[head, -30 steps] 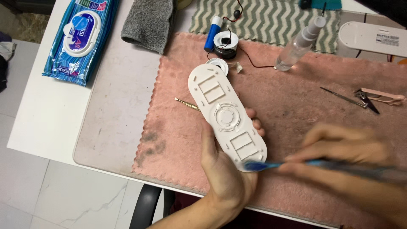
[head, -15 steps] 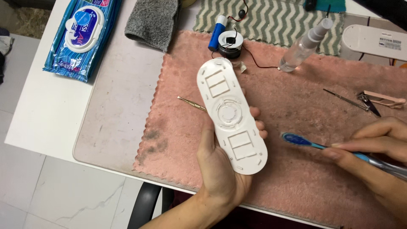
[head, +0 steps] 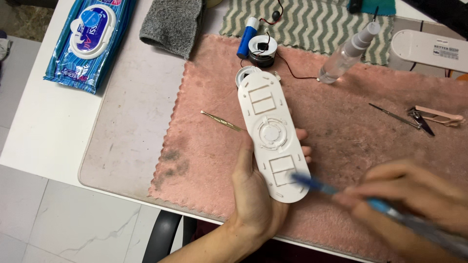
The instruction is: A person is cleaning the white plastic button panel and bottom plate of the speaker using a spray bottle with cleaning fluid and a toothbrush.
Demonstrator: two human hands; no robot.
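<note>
L hand [head: 253, 187] fingers clamped round white oval panel [head: 273, 134]; R hand [head: 409, 199] at 3 o'clock, fingers pinching blue toothbrush [head: 317, 185], bristles on panel.

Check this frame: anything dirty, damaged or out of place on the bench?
Dark smudges stain the pink towel, heaviest at its left edge beside the left hand, which holds the white panel. Loose wired parts lie at the towel's top edge. The right hand and blue brush are motion-blurred.
</note>
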